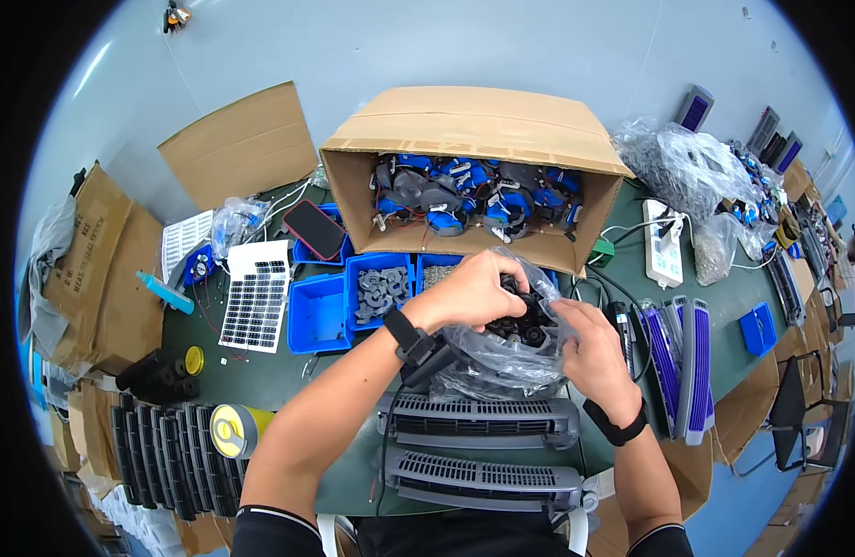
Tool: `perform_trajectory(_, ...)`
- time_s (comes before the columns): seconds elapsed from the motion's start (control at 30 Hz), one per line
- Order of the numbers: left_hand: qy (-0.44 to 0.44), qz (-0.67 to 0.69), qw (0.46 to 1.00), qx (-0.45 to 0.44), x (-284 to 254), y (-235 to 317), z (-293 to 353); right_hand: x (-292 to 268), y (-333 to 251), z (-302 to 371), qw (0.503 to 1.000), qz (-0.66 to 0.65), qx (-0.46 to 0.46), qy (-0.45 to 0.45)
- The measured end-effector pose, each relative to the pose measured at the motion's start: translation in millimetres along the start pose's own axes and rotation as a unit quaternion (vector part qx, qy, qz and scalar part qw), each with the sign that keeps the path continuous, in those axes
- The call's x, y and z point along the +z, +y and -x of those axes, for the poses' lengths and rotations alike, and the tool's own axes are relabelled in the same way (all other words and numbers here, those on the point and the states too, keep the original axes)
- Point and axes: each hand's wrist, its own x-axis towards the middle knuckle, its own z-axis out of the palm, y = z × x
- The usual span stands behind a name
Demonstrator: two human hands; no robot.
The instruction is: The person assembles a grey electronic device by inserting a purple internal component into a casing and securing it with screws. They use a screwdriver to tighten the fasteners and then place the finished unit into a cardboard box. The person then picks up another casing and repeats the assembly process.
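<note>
A clear plastic bag point(501, 367) full of small black round parts point(529, 327) stands in the middle of the bench, its mouth gathered upward. From the left, my left hand point(475, 291) reaches into that mouth, fingers bent together among the black parts; what is pinched there is too hidden to name. On the bag's right side, my right hand point(594, 348) grips the plastic edge and holds it aside. Two long grey slotted housings point(478, 422) lie just below the bag, in front of my body.
Behind the bag an open cardboard box point(474, 243) holds blue-and-grey motor units. Blue bins point(318, 316) stand left, one with grey parts point(383, 295). Purple-grey housings point(694, 371) and a power strip point(664, 243) lie right. A yellow-lidded container point(240, 431) and black slotted parts point(172, 455) sit near left.
</note>
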Motion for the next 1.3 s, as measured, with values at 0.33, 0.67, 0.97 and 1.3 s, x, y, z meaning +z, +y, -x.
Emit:
perform_trajectory(0.33, 0.016, 0.089, 0.996, 0.008, -7, -9, 1, 4, 0, -1, 1.0, -0.013, -0.014, 0.007)
perform_trajectory(0.67, 0.024, 0.113, 0.993, -0.002, -2, -20, 2, 2, 2, 0, 1.0, -0.005, -0.007, -0.001)
perform_trajectory(0.97, 0.206, 0.18, 0.961, 0.032, -60, -16, 68, 2, 6, 1, 1.0, -0.016, -0.016, 0.01)
perform_trajectory(1.3, 0.306, -0.269, 0.904, -0.132, -107, -178, 132, 6, 3, 1, 0.999, -0.012, -0.031, 0.011)
